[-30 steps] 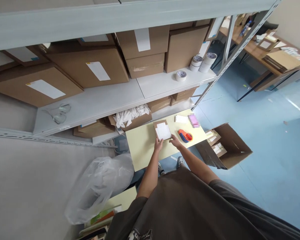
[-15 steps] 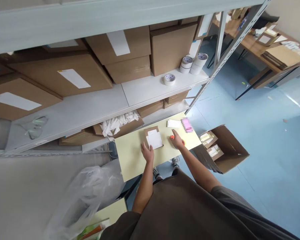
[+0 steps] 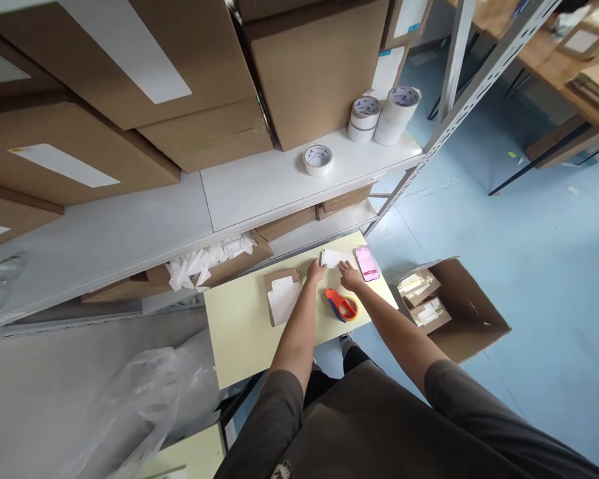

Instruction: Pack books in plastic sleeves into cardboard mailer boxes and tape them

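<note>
Head view: left hand (image 3: pixel 315 271) and right hand (image 3: pixel 350 275) both reach to the far edge of the pale yellow table (image 3: pixel 239 336), fingertips on a white card (image 3: pixel 335 257) lying flat between them. Too small to tell whether either hand grips it or just rests on it. Pink item (image 3: pixel 367 263) just right of the right hand. Orange-and-blue tape dispenser (image 3: pixel 343 306) sits below the right wrist, between the forearms. Small brown box (image 3: pixel 281 303) left of the left forearm. Open carton (image 3: pixel 479 313) on the floor, well right.
</note>
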Demonstrator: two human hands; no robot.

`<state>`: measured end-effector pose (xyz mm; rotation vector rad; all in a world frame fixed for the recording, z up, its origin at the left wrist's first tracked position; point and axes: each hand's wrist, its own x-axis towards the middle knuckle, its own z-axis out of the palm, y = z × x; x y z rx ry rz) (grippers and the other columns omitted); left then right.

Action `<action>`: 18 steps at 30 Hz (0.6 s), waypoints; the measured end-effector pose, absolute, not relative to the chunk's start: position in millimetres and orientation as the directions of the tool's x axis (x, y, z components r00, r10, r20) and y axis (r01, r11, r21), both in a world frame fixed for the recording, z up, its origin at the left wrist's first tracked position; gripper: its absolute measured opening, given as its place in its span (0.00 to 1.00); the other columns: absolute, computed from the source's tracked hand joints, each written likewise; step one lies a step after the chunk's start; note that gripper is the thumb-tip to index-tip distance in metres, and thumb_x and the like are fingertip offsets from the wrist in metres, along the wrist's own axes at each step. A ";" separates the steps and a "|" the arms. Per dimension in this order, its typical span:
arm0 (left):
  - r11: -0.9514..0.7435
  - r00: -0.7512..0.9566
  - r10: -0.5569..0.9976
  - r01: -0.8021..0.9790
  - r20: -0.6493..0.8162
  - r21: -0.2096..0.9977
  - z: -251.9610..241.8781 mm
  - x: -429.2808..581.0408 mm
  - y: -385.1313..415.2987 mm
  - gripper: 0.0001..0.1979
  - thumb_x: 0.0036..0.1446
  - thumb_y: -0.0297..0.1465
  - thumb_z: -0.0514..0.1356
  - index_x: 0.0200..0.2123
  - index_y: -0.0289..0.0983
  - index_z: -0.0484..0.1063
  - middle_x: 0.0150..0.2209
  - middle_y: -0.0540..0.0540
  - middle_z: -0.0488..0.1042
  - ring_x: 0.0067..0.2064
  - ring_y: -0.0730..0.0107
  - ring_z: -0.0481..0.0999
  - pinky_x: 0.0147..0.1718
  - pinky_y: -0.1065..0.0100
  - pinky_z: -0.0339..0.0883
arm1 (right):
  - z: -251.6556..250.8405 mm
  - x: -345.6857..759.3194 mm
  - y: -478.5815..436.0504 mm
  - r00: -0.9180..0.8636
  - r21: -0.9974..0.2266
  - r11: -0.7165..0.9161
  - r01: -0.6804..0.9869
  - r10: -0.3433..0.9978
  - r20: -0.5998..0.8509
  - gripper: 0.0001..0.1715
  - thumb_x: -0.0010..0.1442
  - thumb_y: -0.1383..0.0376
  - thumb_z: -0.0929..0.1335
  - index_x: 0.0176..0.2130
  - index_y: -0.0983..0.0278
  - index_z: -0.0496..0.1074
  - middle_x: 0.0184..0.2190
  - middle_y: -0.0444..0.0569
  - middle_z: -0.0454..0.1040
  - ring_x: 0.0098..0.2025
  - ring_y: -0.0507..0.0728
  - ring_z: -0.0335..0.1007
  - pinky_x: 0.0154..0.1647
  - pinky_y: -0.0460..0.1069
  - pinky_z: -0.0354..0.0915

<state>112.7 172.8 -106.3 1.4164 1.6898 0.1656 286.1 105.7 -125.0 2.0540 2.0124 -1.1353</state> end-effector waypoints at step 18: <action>0.435 -0.225 0.892 0.661 -0.392 0.611 -92.4 113.9 127.9 0.17 0.71 0.35 0.55 0.37 0.36 0.83 0.36 0.35 0.83 0.42 0.52 0.80 0.44 0.60 0.68 | -102.6 292.5 75.3 0.061 -0.723 -0.219 0.656 0.969 -0.238 0.36 0.58 0.73 0.65 0.64 0.63 0.75 0.62 0.56 0.77 0.68 0.64 0.69 0.72 0.63 0.63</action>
